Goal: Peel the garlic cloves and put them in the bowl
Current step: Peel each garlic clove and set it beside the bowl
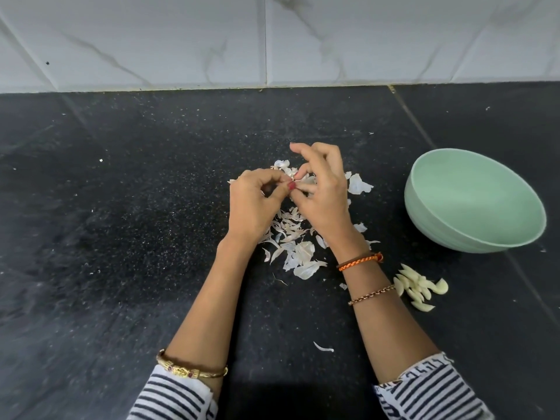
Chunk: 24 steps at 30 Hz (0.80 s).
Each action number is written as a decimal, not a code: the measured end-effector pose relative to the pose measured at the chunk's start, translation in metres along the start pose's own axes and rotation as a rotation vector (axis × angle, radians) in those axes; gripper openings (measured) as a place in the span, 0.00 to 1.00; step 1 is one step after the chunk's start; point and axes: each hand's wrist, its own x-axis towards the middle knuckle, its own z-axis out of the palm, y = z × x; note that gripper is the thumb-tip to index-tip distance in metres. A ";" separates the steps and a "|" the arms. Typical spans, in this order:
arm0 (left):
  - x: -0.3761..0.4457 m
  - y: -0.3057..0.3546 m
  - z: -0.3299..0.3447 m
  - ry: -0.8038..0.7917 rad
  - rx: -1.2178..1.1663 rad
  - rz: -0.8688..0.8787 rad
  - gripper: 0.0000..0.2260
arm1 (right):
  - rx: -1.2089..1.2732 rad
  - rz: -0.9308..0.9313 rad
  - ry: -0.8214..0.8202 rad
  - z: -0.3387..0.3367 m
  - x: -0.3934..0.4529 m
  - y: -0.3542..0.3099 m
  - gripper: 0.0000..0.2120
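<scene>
My left hand and my right hand meet above the middle of the black counter. Between their fingertips they pinch one small garlic clove, mostly hidden by the fingers. Under and around the hands lies a heap of white garlic skins. A pale green bowl stands to the right, tilted toward me, and I see nothing inside it. Several peeled cloves lie in a small pile on the counter below the bowl, beside my right forearm.
The black speckled counter runs back to a white marbled tile wall. A stray piece of skin lies between my forearms. A thin seam crosses the counter at the right.
</scene>
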 end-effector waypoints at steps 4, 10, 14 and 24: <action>0.000 -0.003 0.003 -0.008 0.108 -0.014 0.05 | -0.023 -0.013 -0.008 0.004 -0.002 0.000 0.23; 0.004 -0.008 -0.001 0.060 -0.008 -0.088 0.06 | -0.220 0.007 0.103 -0.004 -0.001 0.012 0.09; 0.005 -0.012 -0.001 0.052 -0.142 -0.138 0.09 | -0.082 0.193 0.130 -0.004 -0.002 0.005 0.11; 0.003 -0.007 0.003 0.068 -0.203 -0.116 0.09 | 0.342 0.429 0.060 -0.001 0.003 -0.009 0.08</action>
